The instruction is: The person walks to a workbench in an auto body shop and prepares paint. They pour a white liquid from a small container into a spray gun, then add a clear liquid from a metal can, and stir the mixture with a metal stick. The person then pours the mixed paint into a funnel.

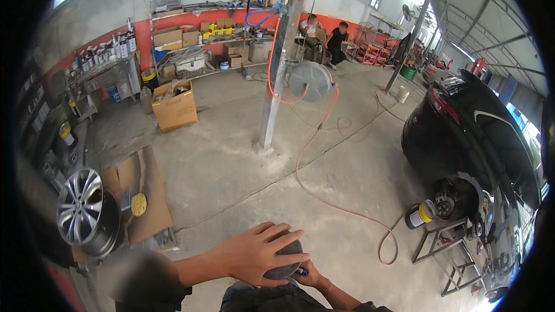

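Observation:
Just in front of my body is a dark grey round pad [287, 262], which looks like the face of a hand-held sander. My left hand [254, 254] lies across it with fingers spread, the tips reaching over its far and right edges. Below the pad's right side, my right hand [311, 274] is closed around the tool's body. A small blue part shows by its fingers; the rest of the tool is hidden under the pad and my left hand.
On the left stand an alloy wheel [87, 214] and flattened cardboard [151, 196] with a yellow perforated disc [139, 204]. A metal post [274, 81] carries a hose reel [311, 81]; its red hose [341, 210] crosses the floor. A black car [462, 133] and metal stand [448, 254] are right. Two people sit at the back.

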The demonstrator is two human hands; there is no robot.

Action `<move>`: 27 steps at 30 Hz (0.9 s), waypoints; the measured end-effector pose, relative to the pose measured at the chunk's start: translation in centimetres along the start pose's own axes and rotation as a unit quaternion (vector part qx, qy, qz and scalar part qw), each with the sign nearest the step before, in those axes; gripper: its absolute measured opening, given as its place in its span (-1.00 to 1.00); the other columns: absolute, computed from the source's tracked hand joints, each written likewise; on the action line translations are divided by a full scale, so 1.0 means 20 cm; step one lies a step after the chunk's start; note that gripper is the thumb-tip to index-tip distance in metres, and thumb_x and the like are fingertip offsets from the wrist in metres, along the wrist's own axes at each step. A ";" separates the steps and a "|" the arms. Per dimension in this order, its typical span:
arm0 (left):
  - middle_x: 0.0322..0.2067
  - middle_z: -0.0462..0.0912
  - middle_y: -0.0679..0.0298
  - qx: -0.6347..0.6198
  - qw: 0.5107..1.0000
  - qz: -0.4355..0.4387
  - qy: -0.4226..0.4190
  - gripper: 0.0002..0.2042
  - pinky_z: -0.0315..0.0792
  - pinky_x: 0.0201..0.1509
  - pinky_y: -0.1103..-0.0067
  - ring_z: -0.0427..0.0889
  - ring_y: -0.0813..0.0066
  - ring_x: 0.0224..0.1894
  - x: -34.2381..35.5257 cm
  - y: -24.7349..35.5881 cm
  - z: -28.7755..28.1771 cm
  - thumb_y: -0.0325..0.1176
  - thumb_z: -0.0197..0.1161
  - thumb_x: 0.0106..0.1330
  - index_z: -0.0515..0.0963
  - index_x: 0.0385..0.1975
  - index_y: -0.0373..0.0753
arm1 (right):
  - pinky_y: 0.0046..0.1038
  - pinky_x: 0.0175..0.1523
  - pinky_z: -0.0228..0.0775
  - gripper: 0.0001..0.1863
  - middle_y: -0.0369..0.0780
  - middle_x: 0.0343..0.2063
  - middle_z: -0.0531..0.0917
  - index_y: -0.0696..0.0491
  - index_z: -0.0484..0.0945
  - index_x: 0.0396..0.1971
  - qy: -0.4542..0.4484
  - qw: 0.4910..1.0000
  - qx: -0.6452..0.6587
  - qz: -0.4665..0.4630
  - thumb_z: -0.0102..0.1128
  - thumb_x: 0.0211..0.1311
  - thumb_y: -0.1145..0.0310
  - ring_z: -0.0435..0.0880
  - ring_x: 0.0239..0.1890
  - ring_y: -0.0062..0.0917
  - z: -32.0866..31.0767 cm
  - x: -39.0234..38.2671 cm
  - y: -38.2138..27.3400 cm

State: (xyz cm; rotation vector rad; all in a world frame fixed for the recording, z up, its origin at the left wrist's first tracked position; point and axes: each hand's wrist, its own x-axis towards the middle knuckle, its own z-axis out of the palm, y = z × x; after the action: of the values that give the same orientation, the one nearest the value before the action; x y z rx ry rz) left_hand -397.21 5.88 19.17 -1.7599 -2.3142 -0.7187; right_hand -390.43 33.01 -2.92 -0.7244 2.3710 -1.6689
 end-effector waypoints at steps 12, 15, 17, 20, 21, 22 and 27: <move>0.25 0.45 -0.04 0.107 0.950 -0.289 0.045 -0.37 0.43 0.22 0.05 0.49 -0.20 0.22 -0.03 -1.91 -0.40 0.20 0.39 0.18 0.57 0.23 0.06 | -0.40 -0.05 0.55 -0.42 -0.04 -0.17 0.78 0.06 0.45 0.36 -0.081 0.994 0.048 0.060 0.33 0.36 0.37 0.77 -0.21 -0.51 -0.19 2.17 0.60; 0.29 0.43 -0.05 0.112 0.955 -0.273 0.031 -0.37 0.38 0.25 0.01 0.44 -0.18 0.28 -0.14 -2.32 -0.65 0.23 0.36 0.23 0.56 0.26 0.08 | -0.39 -0.07 0.54 -0.42 -0.07 -0.19 0.78 -0.01 0.44 0.38 -0.163 0.982 0.058 0.072 0.31 0.37 0.37 0.76 -0.26 -0.47 -0.20 2.77 0.64; 0.29 0.43 -0.02 0.103 0.962 -0.252 0.012 -0.39 0.38 0.25 0.00 0.43 -0.17 0.29 -0.22 -2.62 -0.86 0.24 0.35 0.24 0.56 0.25 0.13 | -0.38 -0.10 0.53 -0.42 -0.11 -0.22 0.78 -0.04 0.44 0.39 -0.207 0.976 0.057 0.035 0.31 0.38 0.36 0.73 -0.31 -0.45 -0.24 3.21 0.62; 0.31 0.42 0.06 0.084 0.965 -0.248 -0.007 -0.42 0.36 0.28 -0.02 0.43 -0.15 0.28 -0.43 -3.01 -1.06 0.26 0.37 0.23 0.56 0.24 0.26 | -0.37 -0.13 0.50 -0.34 -0.08 -0.16 0.76 -0.15 0.38 0.45 -0.284 0.956 0.065 -0.041 0.24 0.34 0.42 0.70 -0.37 -0.38 -0.18 3.72 0.77; 0.30 0.43 0.06 0.082 0.961 -0.264 -0.004 -0.42 0.36 0.28 -0.03 0.44 -0.14 0.28 -0.53 -3.12 -1.12 0.27 0.37 0.22 0.56 0.23 0.27 | -0.36 -0.17 0.49 -0.32 -0.09 -0.25 0.75 -0.18 0.37 0.46 -0.291 0.952 0.072 -0.060 0.23 0.32 0.44 0.67 -0.42 -0.36 -0.11 3.92 0.78; 0.30 0.44 0.06 0.079 0.958 -0.277 -0.001 -0.42 0.35 0.27 -0.04 0.44 -0.14 0.27 -0.61 -3.24 -1.18 0.27 0.37 0.21 0.57 0.23 0.29 | -0.35 -0.21 0.48 -0.29 -0.10 -0.33 0.74 -0.21 0.35 0.47 -0.297 0.948 0.079 -0.078 0.21 0.31 0.45 0.63 -0.47 -0.35 -0.04 4.12 0.77; 0.30 0.42 -0.12 0.198 0.903 -0.371 0.090 -0.35 0.35 0.31 0.00 0.43 -0.26 0.25 -1.00 -3.77 -1.47 -0.08 0.48 0.10 0.54 0.23 -0.17 | -0.35 -0.07 0.52 -0.24 -0.02 -0.14 0.75 -0.13 0.36 0.46 -0.372 0.927 0.043 -0.020 0.22 0.20 0.53 0.75 -0.25 -0.17 0.44 5.01 0.86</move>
State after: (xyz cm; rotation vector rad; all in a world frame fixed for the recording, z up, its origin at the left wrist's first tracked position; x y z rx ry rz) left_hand -466.82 -39.88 15.57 -0.5906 -2.7218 -0.4096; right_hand -479.42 -16.70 -7.11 -1.1414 1.7385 -1.1874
